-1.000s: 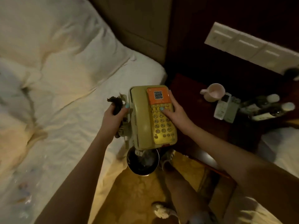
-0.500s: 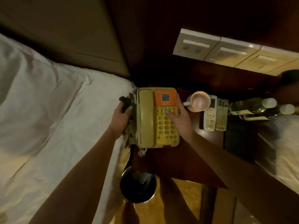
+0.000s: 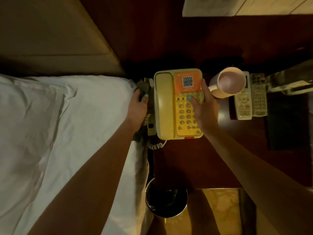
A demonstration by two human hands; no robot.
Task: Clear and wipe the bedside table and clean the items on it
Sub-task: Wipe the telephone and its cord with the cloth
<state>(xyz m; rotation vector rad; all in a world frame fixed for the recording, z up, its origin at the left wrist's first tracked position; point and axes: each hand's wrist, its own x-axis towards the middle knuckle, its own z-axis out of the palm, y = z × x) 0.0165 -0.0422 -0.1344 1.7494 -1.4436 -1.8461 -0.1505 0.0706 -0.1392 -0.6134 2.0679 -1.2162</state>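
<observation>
Telephone (image 3: pixel 165 106) moved to table (image 3: pixel 194 163); right hand (image 3: pixel 205 106) atop keypad.

Yellow telephone (image 3: pixel 165 106) with orange label under the right hand (image 3: pixel 205 106); pink mug (image 3: pixel 230 82) beyond it; dark reddish-brown tabletop (image 3: pixel 194 163).

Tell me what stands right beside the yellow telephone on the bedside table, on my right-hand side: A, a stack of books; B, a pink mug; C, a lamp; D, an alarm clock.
B: the pink mug stands on the bedside table just past the right hand that holds the yellow telephone, with two remotes beyond it; the left hand grips a dark cloth.
</observation>
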